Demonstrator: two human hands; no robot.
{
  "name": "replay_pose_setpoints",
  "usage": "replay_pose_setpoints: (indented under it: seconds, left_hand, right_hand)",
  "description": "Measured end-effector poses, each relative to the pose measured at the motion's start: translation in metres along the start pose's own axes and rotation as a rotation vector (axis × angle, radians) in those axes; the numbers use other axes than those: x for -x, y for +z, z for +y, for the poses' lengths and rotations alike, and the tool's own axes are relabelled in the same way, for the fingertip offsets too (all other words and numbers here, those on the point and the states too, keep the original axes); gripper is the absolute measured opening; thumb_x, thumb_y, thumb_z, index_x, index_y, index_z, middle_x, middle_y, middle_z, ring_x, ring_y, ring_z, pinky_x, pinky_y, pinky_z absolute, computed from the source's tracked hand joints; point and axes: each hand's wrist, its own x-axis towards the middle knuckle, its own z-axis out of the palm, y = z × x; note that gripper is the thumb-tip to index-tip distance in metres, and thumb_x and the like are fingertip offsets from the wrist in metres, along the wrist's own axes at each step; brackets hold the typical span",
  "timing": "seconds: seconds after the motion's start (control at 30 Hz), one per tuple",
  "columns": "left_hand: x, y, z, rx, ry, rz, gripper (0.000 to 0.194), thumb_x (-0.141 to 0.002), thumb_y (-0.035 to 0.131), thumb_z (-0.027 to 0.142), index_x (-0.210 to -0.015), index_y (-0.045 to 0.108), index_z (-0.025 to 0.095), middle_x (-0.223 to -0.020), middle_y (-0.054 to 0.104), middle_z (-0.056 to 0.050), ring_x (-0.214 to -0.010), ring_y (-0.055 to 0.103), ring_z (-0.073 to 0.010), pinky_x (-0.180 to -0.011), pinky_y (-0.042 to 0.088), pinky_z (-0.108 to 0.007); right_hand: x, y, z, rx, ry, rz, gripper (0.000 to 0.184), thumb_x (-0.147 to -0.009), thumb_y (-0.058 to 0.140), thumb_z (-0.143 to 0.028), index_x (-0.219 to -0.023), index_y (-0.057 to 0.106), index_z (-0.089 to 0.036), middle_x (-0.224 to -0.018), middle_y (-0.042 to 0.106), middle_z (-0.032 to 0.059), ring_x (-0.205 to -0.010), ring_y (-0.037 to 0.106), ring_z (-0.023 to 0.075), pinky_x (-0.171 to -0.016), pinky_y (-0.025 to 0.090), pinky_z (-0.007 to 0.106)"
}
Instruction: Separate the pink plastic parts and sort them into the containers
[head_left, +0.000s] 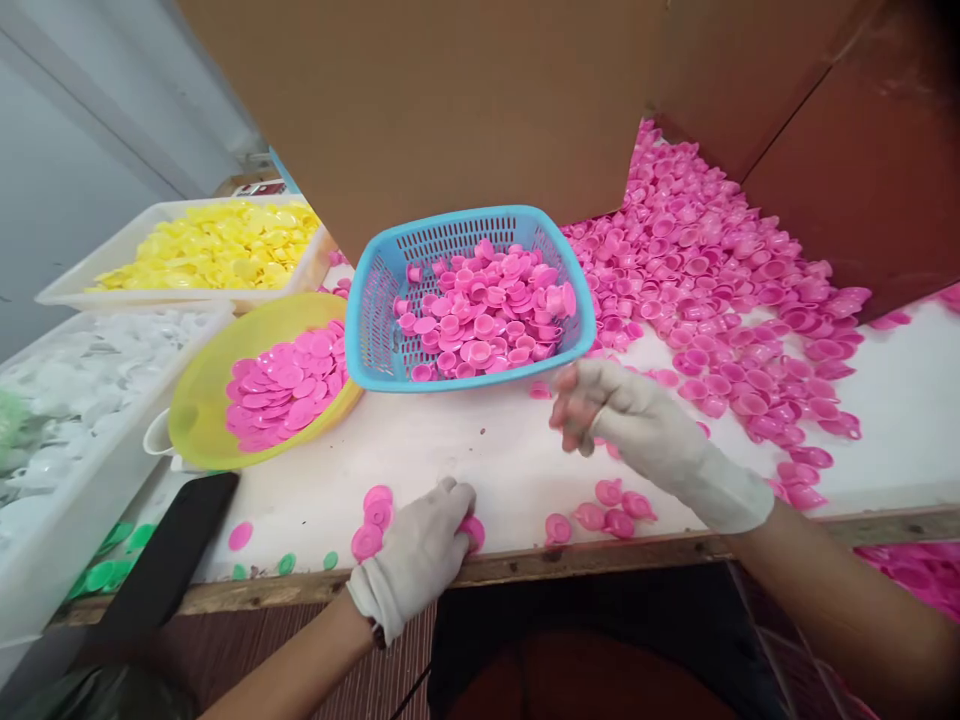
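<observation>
My left hand [424,545], in a white glove with bare fingertips, rests low on the table. Its curled fingers press on a small round pink disc [474,533] at the table's front edge. More pink discs [373,520] lie just left of that hand. My right hand [630,415], gloved alike, hovers in front of the blue basket [480,382], fingers loosely bent and slightly blurred; nothing shows in them. The basket holds a heap of small pink toy cups [487,325]. Below the right hand sit several small pink toy teapots [616,515].
A large pile of pink toy teapots [697,270] spreads at right against brown cardboard [450,100]. At left are a yellow bowl [196,400] of pink discs, trays of yellow pieces [225,245] and white pieces [82,390], a black phone [176,545] and green discs [286,563].
</observation>
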Motion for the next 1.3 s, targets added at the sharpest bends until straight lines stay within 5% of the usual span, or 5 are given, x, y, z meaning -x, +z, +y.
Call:
replay_pose_setpoints:
  seconds: [0.37,0.6,0.77,1.0,1.3]
  left_hand:
    - [-0.021,0.012,0.051,1.098,-0.069,-0.161,0.019,-0.081,0.048,0.036,-0.086,0.044,0.019,-0.058,0.053,0.004,-0.046,0.053,-0.0112,-0.045,0.043,-0.022]
    - [-0.032,0.035,0.057,0.411,0.194,0.08,0.008,-0.077,0.054,0.026,-0.082,0.057,0.02,-0.072,0.06,0.0,-0.066,0.054,-0.0147,-0.064,0.041,-0.027]
    - [-0.051,0.02,0.055,0.526,0.172,0.175,0.015,-0.083,0.044,0.025,-0.087,0.058,0.019,-0.079,0.062,-0.003,-0.072,0.057,-0.0151,-0.068,0.043,-0.028]
    - [-0.054,-0.012,0.049,1.437,0.009,-0.25,0.028,-0.076,0.061,0.034,-0.093,0.052,0.014,-0.076,0.062,-0.003,-0.058,0.06,-0.0103,-0.055,0.049,-0.022]
    - [-0.058,0.015,0.056,1.16,-0.05,0.087,0.019,-0.078,0.057,0.027,-0.092,0.051,0.015,-0.063,0.056,0.002,-0.051,0.052,-0.0085,-0.048,0.044,-0.019]
  right_hand:
    - [0.034,0.018,0.032,0.531,0.058,-0.252,0.014,-0.079,0.04,-0.012,-0.074,0.051,-0.018,-0.071,0.054,-0.0025,-0.065,0.049,0.0108,-0.059,0.036,0.022]
    - [0.037,-0.009,0.041,0.628,0.117,-0.1,0.014,-0.083,0.041,-0.019,-0.07,0.046,-0.019,-0.064,0.052,-0.0036,-0.059,0.047,0.0105,-0.055,0.034,0.023]
    - [0.036,-0.004,0.049,0.713,-0.001,-0.008,0.012,-0.086,0.04,-0.019,-0.076,0.047,-0.02,-0.067,0.051,-0.0031,-0.059,0.047,0.0108,-0.054,0.035,0.023]
    - [0.027,0.01,0.036,0.746,-0.267,0.022,0.017,-0.087,0.042,-0.017,-0.09,0.058,-0.02,-0.086,0.062,0.0034,-0.074,0.055,0.0146,-0.067,0.042,0.027]
    - [0.017,0.011,0.042,0.118,0.405,-0.124,0.019,-0.085,0.04,-0.027,-0.097,0.053,-0.019,-0.062,0.058,-0.0016,-0.046,0.054,0.009,-0.042,0.044,0.018]
